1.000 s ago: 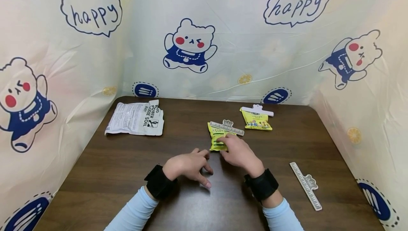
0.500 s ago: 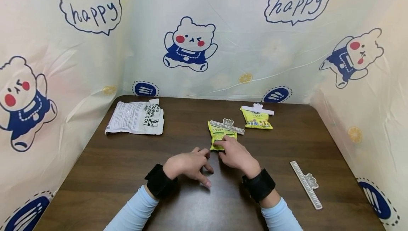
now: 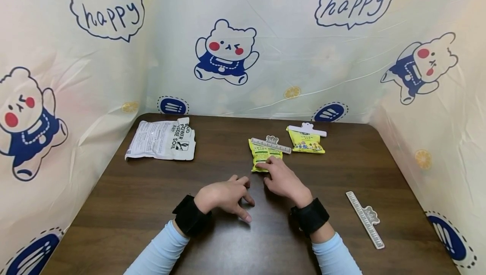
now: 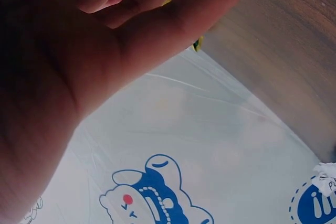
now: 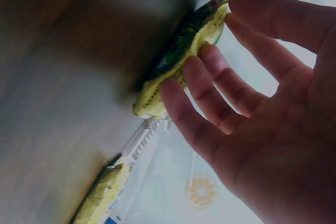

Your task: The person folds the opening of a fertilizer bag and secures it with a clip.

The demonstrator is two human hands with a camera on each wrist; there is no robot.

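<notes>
In the head view a small yellow packet (image 3: 262, 155) lies mid-table, with a clear ruler-shaped clip (image 3: 271, 144) across its far end. My right hand (image 3: 285, 179) rests its fingers on the packet's near right part. Seen from the right wrist, those fingers (image 5: 195, 72) lie lightly bent against the packet's printed face, and the thumb reaches its edge. My left hand (image 3: 225, 195) hovers low over or rests on the table, left of the right hand, with fingers spread and nothing held. The left palm (image 4: 79, 66) blocks much of the left wrist view.
A second yellow packet (image 3: 306, 142) with a white clip (image 3: 307, 129) lies at the back right. A loose ruler-shaped clip (image 3: 365, 220) is on the right side of the brown table (image 3: 152, 211). At the back left lies a white printed bag (image 3: 161, 140). Patterned cloth surrounds the table.
The clipped packet has slid a little away from me under my right fingers, toward the back of the table. My left hand has stayed put.
</notes>
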